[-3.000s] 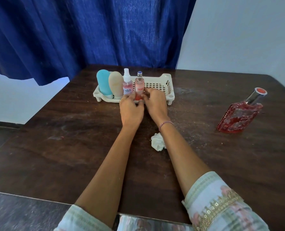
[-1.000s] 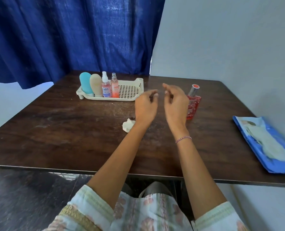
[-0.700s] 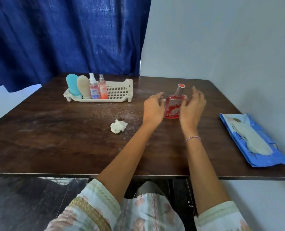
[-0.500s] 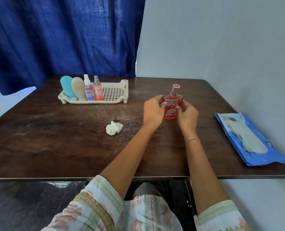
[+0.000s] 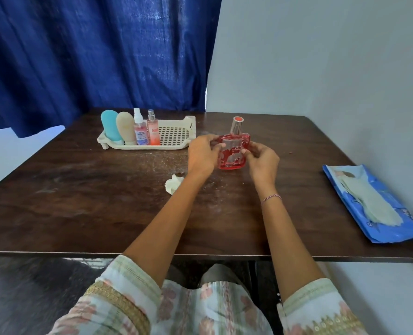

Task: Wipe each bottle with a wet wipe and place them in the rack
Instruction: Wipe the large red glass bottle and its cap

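Note:
A square red perfume bottle point(image 5: 233, 153) with a clear neck and red-topped cap stands upright between my hands. My left hand point(image 5: 202, 155) grips its left side and my right hand point(image 5: 263, 163) grips its right side. The cream rack point(image 5: 176, 145) sits at the back left of the table. In its left half stand a teal tube point(image 5: 110, 125), a beige tube point(image 5: 125, 126), a clear spray bottle point(image 5: 140, 131) and a pink spray bottle point(image 5: 153, 132). A crumpled used wipe point(image 5: 173, 186) lies on the table near my left forearm.
A blue wet-wipe pack point(image 5: 374, 204) lies near the table's right edge, with a wipe sticking out of its top. The dark wooden table point(image 5: 80, 201) meets a blue curtain behind and a pale wall to the right. The rack's right half holds nothing.
My hands left the pink spray bottle in the rack, moved right and closed on the red perfume bottle, which now stands upright. The view swung right, revealing the wipe pack.

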The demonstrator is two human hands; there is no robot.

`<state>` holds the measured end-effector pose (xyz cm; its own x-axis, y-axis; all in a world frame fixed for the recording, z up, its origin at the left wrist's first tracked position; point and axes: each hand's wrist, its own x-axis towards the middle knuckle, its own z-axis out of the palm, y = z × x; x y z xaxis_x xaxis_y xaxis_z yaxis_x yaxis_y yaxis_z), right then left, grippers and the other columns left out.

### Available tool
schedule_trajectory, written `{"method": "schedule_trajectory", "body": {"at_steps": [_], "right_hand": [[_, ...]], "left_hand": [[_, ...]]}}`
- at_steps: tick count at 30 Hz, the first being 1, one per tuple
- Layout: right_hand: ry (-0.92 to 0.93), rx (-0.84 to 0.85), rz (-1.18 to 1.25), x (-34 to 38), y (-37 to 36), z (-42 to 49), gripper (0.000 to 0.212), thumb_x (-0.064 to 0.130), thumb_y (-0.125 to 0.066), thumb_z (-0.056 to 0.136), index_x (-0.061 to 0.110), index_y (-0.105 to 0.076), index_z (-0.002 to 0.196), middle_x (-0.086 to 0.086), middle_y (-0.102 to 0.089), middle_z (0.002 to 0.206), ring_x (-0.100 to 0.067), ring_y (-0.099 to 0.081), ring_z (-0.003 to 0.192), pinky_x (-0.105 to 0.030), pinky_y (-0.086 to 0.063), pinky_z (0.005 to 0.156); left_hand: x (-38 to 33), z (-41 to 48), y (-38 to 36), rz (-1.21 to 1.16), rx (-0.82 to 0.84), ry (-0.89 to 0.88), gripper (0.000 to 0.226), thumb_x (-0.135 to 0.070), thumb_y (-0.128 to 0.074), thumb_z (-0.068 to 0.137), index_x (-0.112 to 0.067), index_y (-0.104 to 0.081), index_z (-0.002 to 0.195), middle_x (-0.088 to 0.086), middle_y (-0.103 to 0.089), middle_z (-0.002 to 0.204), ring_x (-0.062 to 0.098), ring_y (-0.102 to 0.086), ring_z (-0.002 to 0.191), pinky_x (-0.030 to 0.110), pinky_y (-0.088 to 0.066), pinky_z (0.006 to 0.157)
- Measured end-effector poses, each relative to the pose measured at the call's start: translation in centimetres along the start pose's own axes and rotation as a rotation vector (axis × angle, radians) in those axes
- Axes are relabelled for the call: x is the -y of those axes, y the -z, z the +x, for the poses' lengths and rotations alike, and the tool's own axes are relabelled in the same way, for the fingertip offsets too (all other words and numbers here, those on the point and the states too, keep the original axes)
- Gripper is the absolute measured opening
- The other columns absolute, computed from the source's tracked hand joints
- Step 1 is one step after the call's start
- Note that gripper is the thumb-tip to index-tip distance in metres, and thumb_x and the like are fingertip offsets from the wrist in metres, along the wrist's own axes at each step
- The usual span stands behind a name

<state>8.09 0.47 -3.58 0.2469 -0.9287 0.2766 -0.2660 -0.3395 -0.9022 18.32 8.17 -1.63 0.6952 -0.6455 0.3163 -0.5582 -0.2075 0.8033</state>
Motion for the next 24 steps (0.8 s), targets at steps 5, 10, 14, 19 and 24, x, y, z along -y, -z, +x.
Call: {"method": "schedule_trajectory", "body": {"at_steps": [5, 10, 14, 19, 24], "right_hand": [[0.004, 0.048, 0.088, 2.3, -3.3, -1.0, 0.029, 0.017, -0.068, 0.084, 0.010, -0.066, 0.112, -0.001, -0.070, 0.103, -0.006, -0.062, 0.086, -0.020, -0.052, 0.080], [0.030, 0.112, 0.097, 3.4, -6.6, -2.4, 0.031, 0.017, -0.070, 0.082, 0.009, -0.067, 0.112, -0.002, -0.071, 0.101, -0.005, -0.063, 0.083, -0.019, -0.053, 0.079], [0.044, 0.149, 0.101, 3.7, -8.2, -3.3, 0.030, 0.016, -0.070, 0.082, 0.009, -0.066, 0.112, -0.002, -0.071, 0.099, -0.005, -0.063, 0.081, -0.016, -0.053, 0.075], [0.033, 0.164, 0.093, 3.6, -8.9, -3.5, 0.032, 0.016, -0.070, 0.082, 0.009, -0.066, 0.113, -0.002, -0.071, 0.098, -0.007, -0.065, 0.084, -0.025, -0.056, 0.079], [0.026, 0.162, 0.091, 3.0, -8.8, -3.8, 0.032, 0.015, -0.070, 0.082, 0.009, -0.066, 0.113, -0.003, -0.070, 0.101, -0.007, -0.064, 0.084, -0.026, -0.055, 0.082]], "left_hand": [[1.4, 0.5, 4.9, 0.060, -0.031, -0.005, 0.034, -0.018, -0.063, 0.090, -0.010, -0.062, 0.123, 0.006, -0.068, 0.115, 0.013, -0.063, 0.102, 0.012, -0.041, 0.078], [3.9, 0.2, 8.1, 0.121, -0.082, 0.002, 0.036, -0.019, -0.063, 0.090, -0.010, -0.060, 0.125, 0.007, -0.066, 0.120, 0.016, -0.061, 0.108, 0.014, -0.038, 0.082], [5.8, -0.3, 9.0, 0.125, -0.125, 0.004, 0.038, -0.022, -0.064, 0.089, -0.010, -0.060, 0.125, 0.007, -0.067, 0.119, 0.016, -0.063, 0.104, 0.022, -0.045, 0.090], [7.0, -0.5, 9.1, 0.073, -0.127, 0.029, 0.040, -0.021, -0.064, 0.089, -0.009, -0.059, 0.126, 0.008, -0.067, 0.116, 0.018, -0.063, 0.106, 0.025, -0.047, 0.091], [7.2, -0.9, 8.6, 0.021, -0.132, 0.042, 0.038, -0.020, -0.065, 0.088, -0.008, -0.061, 0.123, 0.008, -0.069, 0.112, 0.013, -0.063, 0.100, 0.022, -0.048, 0.089]]}}
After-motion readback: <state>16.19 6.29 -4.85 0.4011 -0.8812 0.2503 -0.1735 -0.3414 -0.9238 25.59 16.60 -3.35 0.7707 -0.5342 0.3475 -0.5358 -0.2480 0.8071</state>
